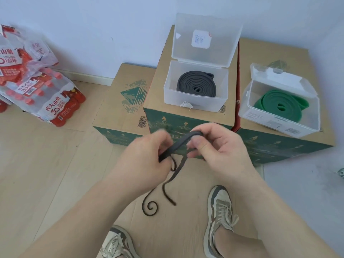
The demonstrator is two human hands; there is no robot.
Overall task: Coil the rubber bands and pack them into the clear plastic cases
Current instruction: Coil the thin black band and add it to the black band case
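Shoes [221, 211]: bottom of frame, on the wood floor.
Dark band [178, 144]: centre of frame, stretched between both hands; loose tail hanging down, curled on the floor at lower centre.
Left hand [147, 161]: fingers curled, pinching the lower end of the held part.
Right hand [214, 146]: thumb and fingers closed around the folded upper end.
Handling: probably light, soft and springy, likely to unroll; best pinched flat at the fold while winding.
Open case [195, 104]: upper centre, on cartons [130, 101], grey coil [197, 86] inside.
Second case [279, 125]: right of frame, green coil [279, 105] inside.
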